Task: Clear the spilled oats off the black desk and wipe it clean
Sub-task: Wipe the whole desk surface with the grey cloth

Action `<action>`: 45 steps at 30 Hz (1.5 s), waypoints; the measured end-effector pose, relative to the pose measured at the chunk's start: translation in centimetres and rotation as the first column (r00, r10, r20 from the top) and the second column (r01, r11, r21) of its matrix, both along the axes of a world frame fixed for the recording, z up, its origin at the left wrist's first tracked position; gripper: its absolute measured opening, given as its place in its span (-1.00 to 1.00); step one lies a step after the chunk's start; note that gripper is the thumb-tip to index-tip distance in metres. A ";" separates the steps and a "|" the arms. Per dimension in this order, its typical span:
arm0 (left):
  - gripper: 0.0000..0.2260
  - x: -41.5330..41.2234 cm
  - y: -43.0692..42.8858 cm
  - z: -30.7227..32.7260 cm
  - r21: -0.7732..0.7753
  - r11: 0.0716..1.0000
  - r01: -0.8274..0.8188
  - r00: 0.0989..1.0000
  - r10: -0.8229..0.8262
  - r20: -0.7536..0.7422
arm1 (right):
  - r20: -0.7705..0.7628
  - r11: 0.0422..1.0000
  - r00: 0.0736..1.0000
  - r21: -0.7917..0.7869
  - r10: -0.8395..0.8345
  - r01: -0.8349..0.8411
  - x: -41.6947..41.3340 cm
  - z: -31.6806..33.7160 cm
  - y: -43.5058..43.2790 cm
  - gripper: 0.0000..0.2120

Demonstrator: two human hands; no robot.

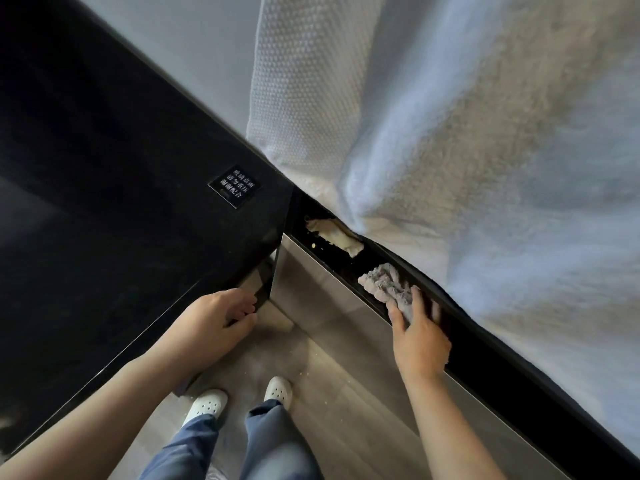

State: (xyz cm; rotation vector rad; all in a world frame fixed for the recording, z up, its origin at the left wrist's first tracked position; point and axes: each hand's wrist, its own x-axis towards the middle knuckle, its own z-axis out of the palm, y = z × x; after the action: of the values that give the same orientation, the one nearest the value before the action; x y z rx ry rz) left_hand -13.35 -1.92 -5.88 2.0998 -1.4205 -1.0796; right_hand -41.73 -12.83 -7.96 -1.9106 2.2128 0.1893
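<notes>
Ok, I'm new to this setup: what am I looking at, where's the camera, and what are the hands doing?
There is no machine here. A person works with bare hands, and the only camera sits on their head, looking down. The left hand curls its fingers on the corner of the black desk, which carries a small sign. The right hand presses a grey cloth onto a narrow black ledge beside white fabric. Further along the ledge lie a crumpled pale wad and a few oats.
</notes>
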 end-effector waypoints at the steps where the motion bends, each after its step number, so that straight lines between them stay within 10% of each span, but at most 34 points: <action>1: -0.78 -0.3 -0.2 0.1 -0.003 1.000 0.008 1.000 -0.008 0.000 | 0.009 1.000 1.000 0.015 0.012 -0.012 -0.4 -0.1 -0.2 -0.49; 12: -0.83 -3.2 2.4 0.8 0.038 0.997 -0.066 0.997 0.064 0.037 | 0.506 0.987 0.849 -0.029 0.153 -0.161 0.0 1.3 4.8 -0.60; 35: -0.73 20.6 20.8 4.1 0.039 0.963 -0.267 0.954 0.259 0.151 | 0.587 0.970 0.776 -0.083 0.232 -0.228 24.3 4.4 13.3 -0.69; 45: -0.60 25.7 17.2 4.5 0.082 0.996 -0.022 0.978 0.004 0.209 | 0.625 0.996 0.776 -0.081 0.086 -0.045 25.8 4.7 13.6 -0.71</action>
State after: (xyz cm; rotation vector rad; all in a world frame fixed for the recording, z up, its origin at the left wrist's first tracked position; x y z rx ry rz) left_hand 12.33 15.29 -1.37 2.3374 -1.4759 -0.9520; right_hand -15.88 0.82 -3.29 -1.7327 1.7060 -0.4575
